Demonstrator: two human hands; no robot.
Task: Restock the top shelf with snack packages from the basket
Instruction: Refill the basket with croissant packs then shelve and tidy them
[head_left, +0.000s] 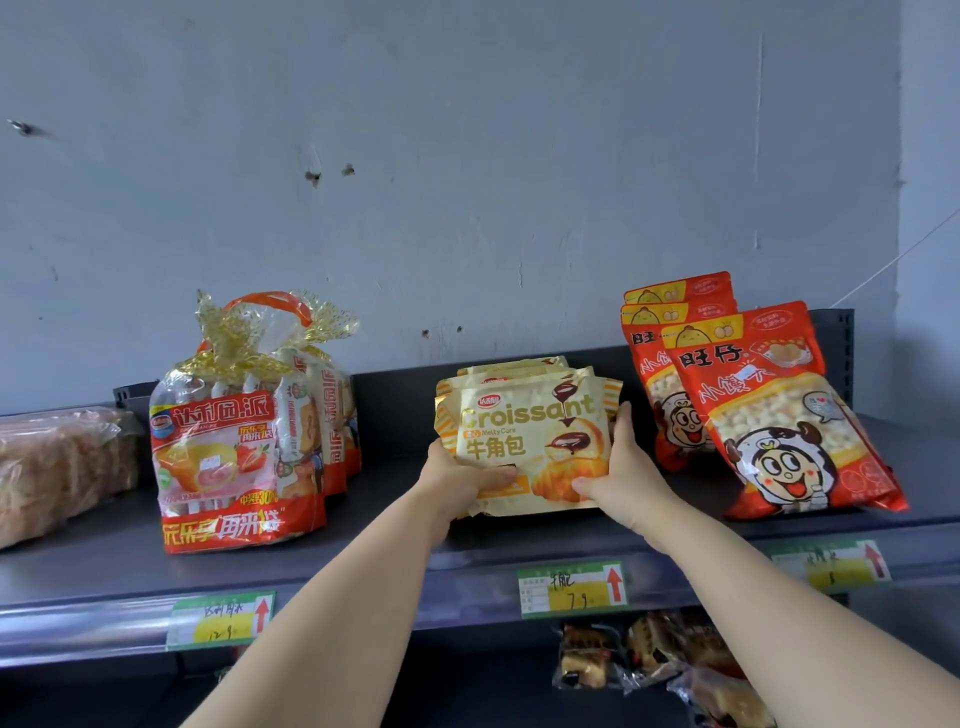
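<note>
A yellow croissant package (530, 431) stands at the middle of the dark top shelf (395, 525), leaning against more of the same kind behind it. My left hand (457, 478) grips its lower left corner, thumb across the front. At the package's right edge my right hand (621, 467) holds it, thumb on the lower front and fingers up the side. The basket is out of view.
Red-and-clear cake bags (239, 441) stand to the left, a clear bread pack (57, 467) at the far left. Red bun-snack pouches (774, 415) lean on the right. Price tags (571, 587) line the shelf's front rail. Wrapped pastries (649, 660) lie on the shelf below.
</note>
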